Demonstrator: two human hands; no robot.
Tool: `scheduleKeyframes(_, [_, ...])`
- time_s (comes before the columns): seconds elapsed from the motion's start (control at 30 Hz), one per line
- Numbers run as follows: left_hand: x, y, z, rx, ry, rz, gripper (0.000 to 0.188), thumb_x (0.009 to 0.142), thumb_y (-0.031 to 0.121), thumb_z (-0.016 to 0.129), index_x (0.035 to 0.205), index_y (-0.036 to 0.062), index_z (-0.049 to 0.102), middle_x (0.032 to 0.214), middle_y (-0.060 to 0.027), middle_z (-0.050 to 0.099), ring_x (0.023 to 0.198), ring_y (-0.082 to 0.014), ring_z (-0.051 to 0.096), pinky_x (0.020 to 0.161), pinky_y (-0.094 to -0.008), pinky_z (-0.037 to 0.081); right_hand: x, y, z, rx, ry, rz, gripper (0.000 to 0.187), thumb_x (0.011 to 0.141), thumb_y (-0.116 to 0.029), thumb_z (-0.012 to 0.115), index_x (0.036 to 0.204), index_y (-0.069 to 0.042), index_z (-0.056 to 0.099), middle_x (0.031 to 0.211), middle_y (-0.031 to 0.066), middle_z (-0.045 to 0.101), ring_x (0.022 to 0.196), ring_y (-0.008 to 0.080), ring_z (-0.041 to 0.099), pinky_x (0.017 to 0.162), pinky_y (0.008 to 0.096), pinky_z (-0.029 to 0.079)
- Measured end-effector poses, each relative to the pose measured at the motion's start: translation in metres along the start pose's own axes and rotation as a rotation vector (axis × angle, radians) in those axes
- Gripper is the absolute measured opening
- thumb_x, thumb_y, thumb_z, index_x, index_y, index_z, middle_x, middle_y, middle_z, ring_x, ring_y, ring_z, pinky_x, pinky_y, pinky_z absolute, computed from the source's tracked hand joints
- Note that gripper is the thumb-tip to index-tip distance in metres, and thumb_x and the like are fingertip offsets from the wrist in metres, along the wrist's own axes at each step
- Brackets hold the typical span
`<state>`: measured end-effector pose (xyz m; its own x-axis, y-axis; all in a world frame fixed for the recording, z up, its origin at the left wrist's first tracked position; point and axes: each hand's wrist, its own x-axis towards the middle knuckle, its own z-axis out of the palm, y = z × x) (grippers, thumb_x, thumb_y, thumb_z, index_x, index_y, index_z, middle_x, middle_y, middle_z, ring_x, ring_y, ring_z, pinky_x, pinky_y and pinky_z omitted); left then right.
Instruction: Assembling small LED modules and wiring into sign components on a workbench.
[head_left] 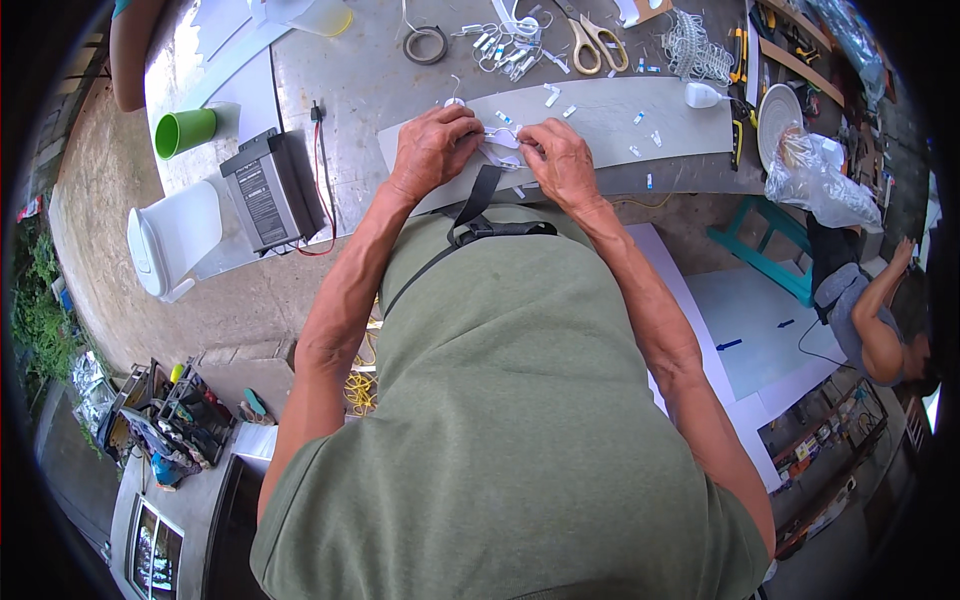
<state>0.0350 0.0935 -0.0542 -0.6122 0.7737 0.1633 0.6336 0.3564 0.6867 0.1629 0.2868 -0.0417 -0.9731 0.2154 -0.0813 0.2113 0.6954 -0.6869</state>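
Over the grey strip [660, 120] at the table's near edge, my two hands work close together. My left hand [437, 150] is closed in a pinch at the left end of a small white piece with thin white wire [502, 139]. Its right end is between the pinched fingertips of my right hand [562, 162]. Fingers hide part of the piece, so its exact kind is unclear. Several small white-and-blue LED modules [552, 96] lie scattered on the strip. Beyond my hands is a tangled pile of wired modules [515, 50].
Scissors [590, 42] and a tape roll [425, 45] lie farther back. At left are a green cup [186, 133], a black power box [268, 192] and a clear container [175, 240]. A white glue bottle [704, 95] and coiled wire [695, 48] lie right. Another person [872, 310] is at far right.
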Motion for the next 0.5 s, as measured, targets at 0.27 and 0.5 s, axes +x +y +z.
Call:
scheduleKeyframes(0.27, [0.0,0.0,0.0,-0.019,-0.004,-0.002,0.011,0.082,0.016,0.077,0.092,0.0102,0.075,0.095,-0.0029,0.071,0.086,-0.0254,0.069,0.073,-0.0371,0.055,0.008,0.005,0.01,0.067,-0.019,0.005,0.013,0.084,-0.008,0.075,0.097,-0.007,0.076,0.085,0.0107,0.065,0.081,0.0276,0.066,0.075,0.0403,0.053])
scheduleKeyframes(0.5, [0.001,0.0,0.0,-0.004,-0.011,-0.002,0.011,0.082,0.016,0.076,0.092,0.0102,0.075,0.095,-0.0025,0.071,0.086,-0.025,0.069,0.072,-0.037,0.055,0.013,0.011,0.011,0.077,-0.034,0.022,0.015,0.083,-0.006,0.077,0.098,-0.006,0.079,0.084,0.0089,0.067,0.072,0.0208,0.068,0.068,0.0335,0.054])
